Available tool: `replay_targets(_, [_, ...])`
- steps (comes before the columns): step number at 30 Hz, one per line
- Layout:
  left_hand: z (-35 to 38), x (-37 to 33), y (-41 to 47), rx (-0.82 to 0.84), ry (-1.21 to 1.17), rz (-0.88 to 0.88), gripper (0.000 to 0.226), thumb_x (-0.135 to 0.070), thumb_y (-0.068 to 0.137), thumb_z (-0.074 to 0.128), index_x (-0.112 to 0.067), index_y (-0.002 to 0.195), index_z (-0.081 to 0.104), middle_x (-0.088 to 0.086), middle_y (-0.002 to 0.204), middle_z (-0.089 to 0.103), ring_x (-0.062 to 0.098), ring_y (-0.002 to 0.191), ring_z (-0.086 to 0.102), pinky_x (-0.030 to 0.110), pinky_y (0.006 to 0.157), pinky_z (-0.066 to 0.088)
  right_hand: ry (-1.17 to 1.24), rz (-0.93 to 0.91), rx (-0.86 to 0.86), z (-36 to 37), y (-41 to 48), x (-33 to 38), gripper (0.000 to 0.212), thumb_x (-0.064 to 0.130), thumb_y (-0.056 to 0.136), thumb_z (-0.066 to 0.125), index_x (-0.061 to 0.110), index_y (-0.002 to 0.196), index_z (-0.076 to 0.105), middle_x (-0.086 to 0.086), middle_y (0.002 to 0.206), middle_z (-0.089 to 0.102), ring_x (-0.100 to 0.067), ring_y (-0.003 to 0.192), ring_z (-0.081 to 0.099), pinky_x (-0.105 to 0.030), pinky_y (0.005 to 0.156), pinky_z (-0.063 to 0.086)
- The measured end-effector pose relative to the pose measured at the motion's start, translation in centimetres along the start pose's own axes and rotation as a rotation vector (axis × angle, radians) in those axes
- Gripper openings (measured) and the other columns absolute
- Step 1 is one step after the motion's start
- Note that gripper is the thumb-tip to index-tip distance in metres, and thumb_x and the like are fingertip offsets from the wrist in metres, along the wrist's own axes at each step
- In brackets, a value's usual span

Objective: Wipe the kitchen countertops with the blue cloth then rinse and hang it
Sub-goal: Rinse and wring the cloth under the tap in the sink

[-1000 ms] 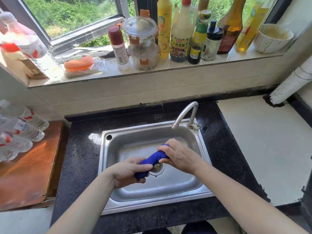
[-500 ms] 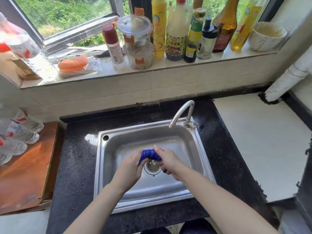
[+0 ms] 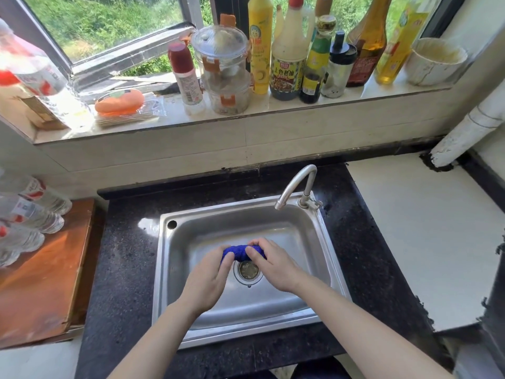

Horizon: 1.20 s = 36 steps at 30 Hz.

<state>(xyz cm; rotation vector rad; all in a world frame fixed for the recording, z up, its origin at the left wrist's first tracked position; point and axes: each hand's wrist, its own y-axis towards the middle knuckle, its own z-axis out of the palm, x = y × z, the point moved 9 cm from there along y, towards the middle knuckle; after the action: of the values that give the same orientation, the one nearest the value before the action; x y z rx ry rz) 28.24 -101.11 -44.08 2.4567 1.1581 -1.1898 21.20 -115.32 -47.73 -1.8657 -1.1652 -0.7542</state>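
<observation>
Square steel sink (image 3: 180, 269) set into the dark speckled stone bench (image 3: 125, 269).
The curved metal tap (image 3: 289, 187) stands at its back right corner; the rolled blue cloth (image 3: 240, 251) is inside the basin, just behind the round metal drain (image 3: 248, 271), gripped by the left hand (image 3: 206, 280) and right hand (image 3: 273, 265).

Both hands, left hand (image 3: 207, 277) and right hand (image 3: 276, 265), grip a bunched blue cloth (image 3: 240, 251) over the steel sink (image 3: 325, 272) drain (image 3: 248, 270), curved metal tap (image 3: 296, 184) at one o'clock

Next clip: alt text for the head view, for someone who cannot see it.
The left hand and right hand grip a rolled-up blue cloth above the drain of a steel sink. No water runs from the tap; bottles line the windowsill.
</observation>
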Motion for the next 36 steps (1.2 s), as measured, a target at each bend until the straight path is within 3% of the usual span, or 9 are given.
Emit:
replay_targets(3, [0.7, 0.5, 0.0, 0.121, -0.428, -0.148, 0.033, -0.03, 0.1, 0.038, -0.032, 0.118, 0.065, -0.008, 0.099, 0.065, 0.007, 0.085, 0.055, 0.024, 0.077, 0.044, -0.242, -0.137, 0.028, -0.7, -0.3, 0.0, 0.042, 0.05, 0.103, 0.047, 0.028, 0.138, 0.051, 0.012, 0.113, 0.047, -0.012, 0.114, 0.049, -0.029, 0.102, 0.037])
replay_targets(8, [1.9, 2.0, -0.8, 0.238, -0.933, -0.443, 0.033, -0.006, 0.092, 0.065, -0.01, 0.124, 0.063, 0.014, 0.119, 0.068, 0.024, 0.106, 0.065, 0.043, 0.089, 0.058, -0.164, -0.097, 0.057, -1.3, -1.0, -0.1, 0.063, 0.052, 0.1, 0.051, 0.026, 0.154, 0.031, 0.005, 0.121, 0.043, -0.006, 0.108, 0.046, -0.024, 0.101, 0.037])
replay_targets(12, [1.6, 2.0, -0.9, 0.336, -1.08, -0.478, 0.053, 0.0, 0.074, 0.081, -0.001, 0.121, 0.058, 0.022, 0.109, 0.062, 0.038, 0.106, 0.062, 0.061, 0.092, 0.054, -0.203, -0.152, 0.056, -1.9, -1.1, 0.7, 0.031, 0.054, 0.098, 0.055, 0.028, 0.114, 0.051, 0.006, 0.107, 0.04, -0.008, 0.087, 0.049, -0.026, 0.085, 0.042])
replay_targets(14, [1.6, 1.7, -0.9, 0.395, -1.048, -0.463, 0.053, 0.001, 0.078, 0.08, -0.001, 0.126, 0.058, 0.019, 0.108, 0.065, 0.038, 0.103, 0.064, 0.06, 0.092, 0.054, -0.234, -0.188, 0.039, -2.3, -1.0, 1.2, 0.031, 0.054, 0.097, 0.055, 0.024, 0.098, 0.047, 0.006, 0.102, 0.036, -0.011, 0.081, 0.047, -0.027, 0.079, 0.042])
replay_targets(18, [1.7, 0.8, -0.8, 0.468, -0.981, -0.405, 0.047, -0.008, 0.084, 0.074, 0.0, 0.129, 0.061, 0.011, 0.106, 0.069, 0.032, 0.099, 0.066, 0.047, 0.084, 0.059, -0.243, -0.294, -0.008, -2.9, -0.8, 2.4, 0.042, 0.048, 0.098, 0.058, 0.01, 0.115, 0.052, 0.001, 0.115, 0.043, -0.013, 0.096, 0.048, -0.024, 0.087, 0.04])
replay_targets(23, [1.8, 0.7, -0.5, 0.462, -0.904, -0.383, 0.04, -0.015, 0.089, 0.071, -0.003, 0.122, 0.052, 0.018, 0.107, 0.063, 0.023, 0.085, 0.063, 0.027, 0.058, 0.049, -0.184, -0.242, 0.019, -2.7, -0.9, 2.7, 0.036, 0.042, 0.102, 0.054, 0.02, 0.13, 0.047, 0.003, 0.112, 0.055, -0.014, 0.098, 0.051, -0.029, 0.085, 0.04])
replay_targets(28, [0.4, 0.3, 1.2, 0.321, -0.302, -0.132, 0.037, -0.014, 0.097, 0.062, -0.029, 0.128, 0.049, 0.013, 0.093, 0.062, 0.006, 0.071, 0.055, 0.026, 0.068, 0.046, -0.554, -0.212, -0.002, -1.4, -1.4, 2.2, 0.051, 0.057, 0.104, 0.028, 0.04, 0.153, 0.027, 0.001, 0.128, 0.066, -0.027, 0.11, 0.063, -0.04, 0.084, 0.049])
replay_targets(33, [-0.6, -0.5, 1.7, 0.047, 0.007, 0.117, 0.048, -0.015, 0.098, 0.06, -0.023, 0.143, 0.048, -0.012, 0.11, 0.066, -0.004, 0.094, 0.059, 0.005, 0.085, 0.038, -0.284, 0.051, -0.037, -0.4, -0.9, 1.3, 0.039, 0.055, 0.104, 0.032, 0.042, 0.132, 0.055, 0.002, 0.112, 0.073, -0.027, 0.105, 0.063, -0.039, 0.085, 0.05])
replay_targets(36, [-1.1, -1.0, 1.0, -0.103, 0.115, 0.297, 0.038, -0.023, 0.098, 0.055, -0.015, 0.135, 0.057, -0.004, 0.11, 0.068, 0.014, 0.098, 0.06, 0.019, 0.088, 0.043, -0.024, 0.151, -0.006, -0.4, 0.1, 1.1, 0.033, 0.053, 0.101, 0.041, 0.039, 0.093, 0.07, 0.007, 0.081, 0.07, -0.021, 0.084, 0.063, -0.038, 0.077, 0.049])
